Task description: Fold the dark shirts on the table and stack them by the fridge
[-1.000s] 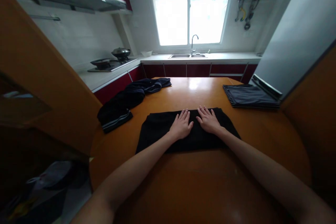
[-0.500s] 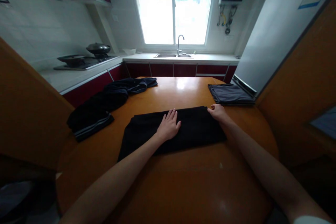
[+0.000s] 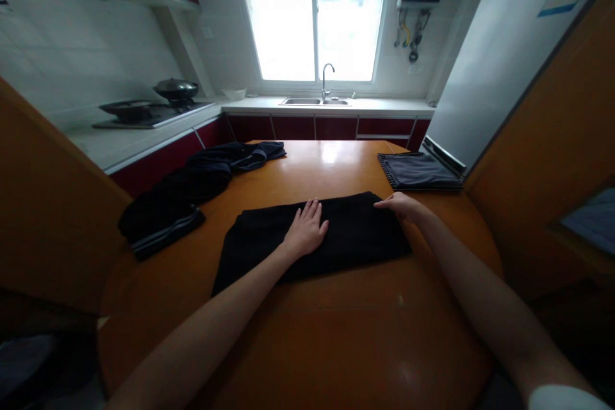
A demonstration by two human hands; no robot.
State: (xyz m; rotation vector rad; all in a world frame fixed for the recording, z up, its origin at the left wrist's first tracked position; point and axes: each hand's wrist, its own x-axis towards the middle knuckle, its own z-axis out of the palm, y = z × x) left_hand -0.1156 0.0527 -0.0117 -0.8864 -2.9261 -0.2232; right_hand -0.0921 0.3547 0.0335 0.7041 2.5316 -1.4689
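Note:
A folded black garment [image 3: 355,234] lies flat on the wooden table [image 3: 355,352] in front of me; its exact kind does not show. My left hand [image 3: 306,230] rests palm down on the middle of the cloth, fingers stretched out. At the garment's upper right corner, my right hand [image 3: 402,205] pinches the edge, index finger over the top. The thumb is mostly hidden.
Dark clothes [image 3: 192,182], one piece with pale stripes, lie heaped at the table's left. A folded grey garment [image 3: 418,170] lies at the far right, near the fridge [image 3: 490,70]. Beyond stand a counter with a sink [image 3: 302,102] and a stove [image 3: 158,116].
My right hand has shifted slightly, its index finger now straighter over the garment's corner. The left hand stays on the cloth. The whole view has moved a little.

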